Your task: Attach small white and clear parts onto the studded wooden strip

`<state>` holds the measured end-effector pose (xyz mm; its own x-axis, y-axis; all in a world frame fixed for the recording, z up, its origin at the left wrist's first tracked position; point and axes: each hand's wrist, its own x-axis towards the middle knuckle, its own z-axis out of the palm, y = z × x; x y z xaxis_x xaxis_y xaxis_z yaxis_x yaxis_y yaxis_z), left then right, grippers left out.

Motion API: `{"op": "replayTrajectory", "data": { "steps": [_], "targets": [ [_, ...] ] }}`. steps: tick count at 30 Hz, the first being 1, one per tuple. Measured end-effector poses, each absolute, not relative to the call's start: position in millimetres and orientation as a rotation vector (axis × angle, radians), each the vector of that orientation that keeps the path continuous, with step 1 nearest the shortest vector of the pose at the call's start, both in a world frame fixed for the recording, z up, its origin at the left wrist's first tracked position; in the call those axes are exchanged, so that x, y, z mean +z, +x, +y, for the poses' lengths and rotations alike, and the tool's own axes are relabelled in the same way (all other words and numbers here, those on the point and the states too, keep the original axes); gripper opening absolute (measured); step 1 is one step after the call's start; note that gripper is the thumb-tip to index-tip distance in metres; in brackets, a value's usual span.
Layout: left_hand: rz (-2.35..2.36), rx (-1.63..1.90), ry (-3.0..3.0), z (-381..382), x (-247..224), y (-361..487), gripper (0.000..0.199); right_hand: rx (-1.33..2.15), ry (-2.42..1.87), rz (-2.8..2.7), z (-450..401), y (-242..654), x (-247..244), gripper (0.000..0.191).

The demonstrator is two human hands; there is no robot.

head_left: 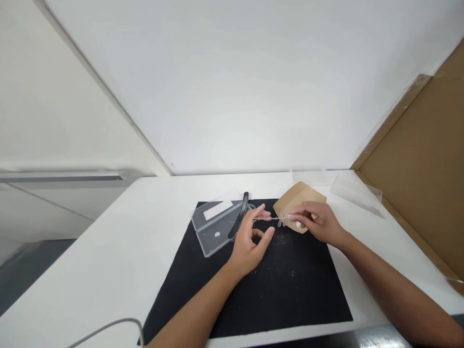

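Observation:
A thin pale strand (pixel 276 219) with small bits along it stretches between my two hands above a black mat (pixel 286 285). My right hand (pixel 317 222) pinches its right end, where a small whitish piece shows at the fingertips. The strand's left end reaches the fingers of my left hand (pixel 253 241), whose thumb stands apart from the fingers. Behind my right fingertips lies a brown paper piece (pixel 299 193). Left of my left hand rest an open clear plastic case (pixel 213 237) and a black curved-handled tool (pixel 239 217), partly hidden by that hand.
Clear plastic trays (pixel 357 191) stand at the back right of the white table (pixel 108 261). A brown cardboard panel (pixel 424 169) rises along the right side. A grey cable (pixel 119 321) curves at the front left. Small crumbs dot the mat.

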<state>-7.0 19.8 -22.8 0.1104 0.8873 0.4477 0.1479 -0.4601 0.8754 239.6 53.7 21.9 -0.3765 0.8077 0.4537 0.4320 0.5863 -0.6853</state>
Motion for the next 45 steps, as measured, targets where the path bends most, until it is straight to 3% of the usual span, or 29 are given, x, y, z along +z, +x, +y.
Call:
{"op": "replayTrajectory", "data": {
  "steps": [5, 8, 12, 23, 32, 45],
  "targets": [
    [1.044, 1.438, 1.557, 20, -19, -7, 0.026, 0.672, -0.995, -1.994, 58, 241, 13, 0.017],
    [1.1, 1.418, 1.543, 21, -13, -6, 0.028, 0.637, -1.012, -1.978, 60, 244, 10, 0.019],
    [1.199, 1.467, 1.448, 23, -11, -6, 0.033, 0.69, -0.94, -1.893, 59, 245, 10, 0.042],
    [1.232, 1.39, 1.512, 24, -16, -7, 0.029, 0.83, -0.949, -1.54, 63, 246, 3, 0.031],
    [1.126, 1.266, 1.671, 21, -12, -7, 0.026, 0.199, -0.947, -1.691, 57, 242, 5, 0.002],
    [1.032, 1.261, 1.707, 18, -16, -5, 0.026, -0.464, -0.852, -2.099, 40, 249, 2, 0.018]
  ]
}}
